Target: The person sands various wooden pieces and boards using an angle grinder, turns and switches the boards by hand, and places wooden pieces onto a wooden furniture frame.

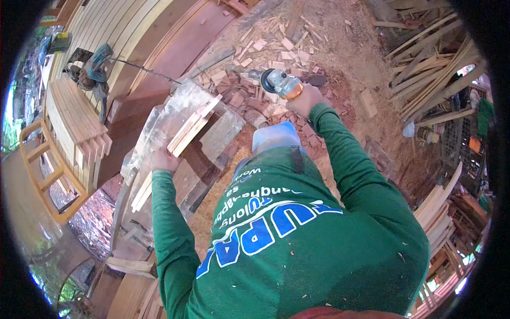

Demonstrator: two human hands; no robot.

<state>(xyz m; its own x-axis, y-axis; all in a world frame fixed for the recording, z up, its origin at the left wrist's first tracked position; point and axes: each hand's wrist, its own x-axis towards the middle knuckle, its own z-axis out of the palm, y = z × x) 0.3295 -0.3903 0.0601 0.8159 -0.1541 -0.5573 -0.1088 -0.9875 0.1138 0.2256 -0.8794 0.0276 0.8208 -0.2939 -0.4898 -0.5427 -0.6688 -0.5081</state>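
My right hand (311, 101) is wrapped round an angle grinder (287, 85) with an orange and grey body and a dark round disc at its far end. The grinder is held up to the right of the bench, apart from the wood. On the left, my left hand (163, 160) grips narrow wooden strips (190, 132) that lie together slantwise across a worn, dusty workbench (226, 135). The strips stick out on both sides of this hand; some of its fingers are hidden.
A circular saw (94, 69) rests on stacked curved boards (77, 114) at left, near a slatted wooden frame (47, 178). Offcuts (289, 50) and sawdust cover the floor ahead. Scrap wood strips (435, 80) are piled at right. A metal clamp (137, 234) sits at lower left.
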